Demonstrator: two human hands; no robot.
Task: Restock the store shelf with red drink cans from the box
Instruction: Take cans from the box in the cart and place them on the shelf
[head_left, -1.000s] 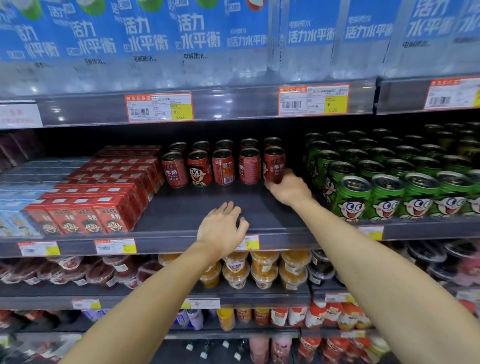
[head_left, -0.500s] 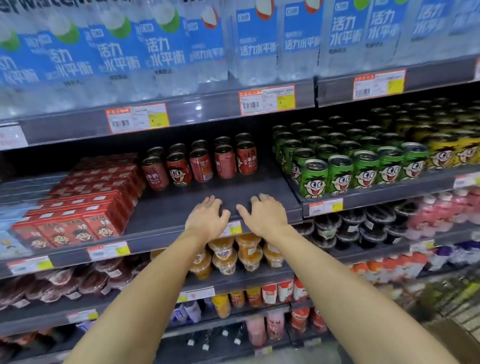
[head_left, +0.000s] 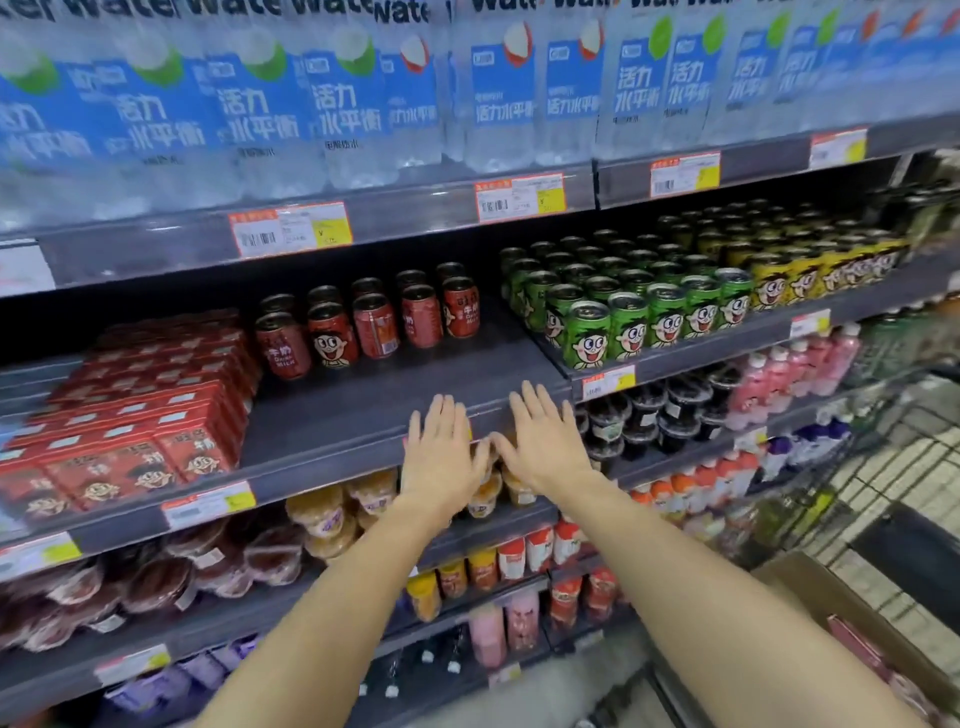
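Both hands have drawn back from the red drink cans (head_left: 363, 325) to the shelf (head_left: 332, 415) front edge. Left hand (head_left: 441, 457) and right hand (head_left: 545, 441) hover side by side, palms down, fingers spread and empty. Those cans stand in two rows at the shelf's back. A cardboard box (head_left: 852, 613) sits lower right.

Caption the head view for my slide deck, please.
Both empty hands, left hand and right hand, hover before the red cans.
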